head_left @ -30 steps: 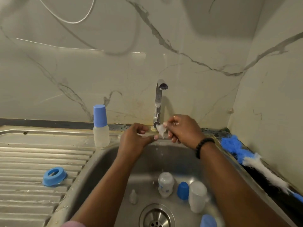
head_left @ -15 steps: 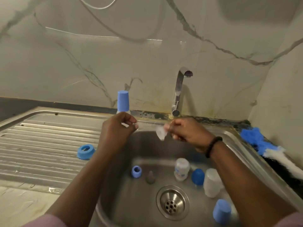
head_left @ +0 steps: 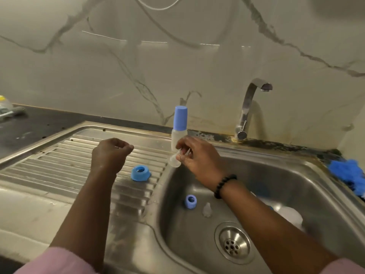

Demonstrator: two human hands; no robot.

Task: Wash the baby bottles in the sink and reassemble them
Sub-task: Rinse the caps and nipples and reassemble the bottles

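My right hand (head_left: 194, 155) pinches a clear silicone teat (head_left: 173, 161) over the left rim of the sink (head_left: 296, 194). My left hand (head_left: 109, 155) hovers above the draining board with its fingers curled and nothing in it. A blue screw ring (head_left: 140, 173) lies on the board between the two hands. An assembled small bottle with a blue cap (head_left: 179, 127) stands upright behind my right hand. In the basin lie a smaller blue ring (head_left: 190, 201) and another clear teat (head_left: 206, 210). A white bottle body (head_left: 290, 216) shows partly under my right forearm.
The tap (head_left: 250, 107) stands at the back of the sink, with no water running. A blue and white bottle brush (head_left: 347, 173) lies on the right rim. The drain (head_left: 233, 243) is near the front of the basin. Dark counter with blurred items (head_left: 6, 109) sits far left.
Both hands have moved left from under the tap toward the draining board, the right one carrying the teat. The left hand has separated from the right and hovers above the ribbed board.
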